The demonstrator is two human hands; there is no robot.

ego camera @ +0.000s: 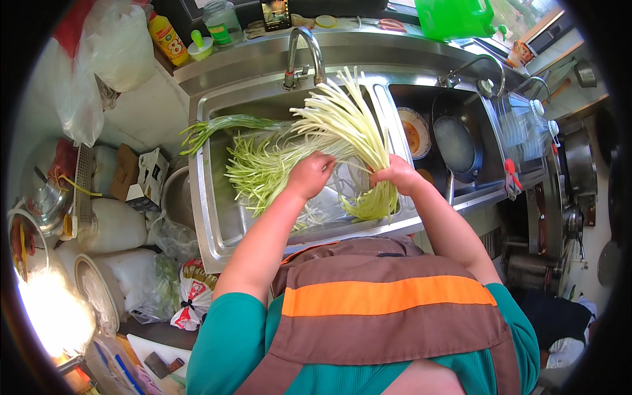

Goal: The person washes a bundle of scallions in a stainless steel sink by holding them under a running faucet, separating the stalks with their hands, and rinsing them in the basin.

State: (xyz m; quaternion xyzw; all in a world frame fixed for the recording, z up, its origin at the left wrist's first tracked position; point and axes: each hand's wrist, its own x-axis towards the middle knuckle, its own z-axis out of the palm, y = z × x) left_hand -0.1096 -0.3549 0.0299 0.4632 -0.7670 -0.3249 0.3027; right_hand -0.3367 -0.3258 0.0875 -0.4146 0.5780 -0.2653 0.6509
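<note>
My right hand (399,174) grips a thick bunch of pale chive-like stalks (353,118) near the sink's divider. The bunch's white ends fan up towards the faucet, and its yellow-green leaf ends (373,203) hang below the fist. My left hand (312,174) is to the left of it, thumb and fingertips pinched on a thin pale stalk (353,165) that runs towards the bunch. Under and beyond the left hand, a loose heap of the same greens (261,170) lies in the left basin of the steel sink (217,217). Some thin white trimmings (308,216) rest near the front.
Scallions (232,123) cross the basin's left rim. A curved faucet (308,47) rises behind. In the right basin are a bowl (414,133) and a wok (456,140) holding cloudy liquid. Clear plastic jugs (521,123) stand farther right. Scissors (390,24) lie on the back ledge.
</note>
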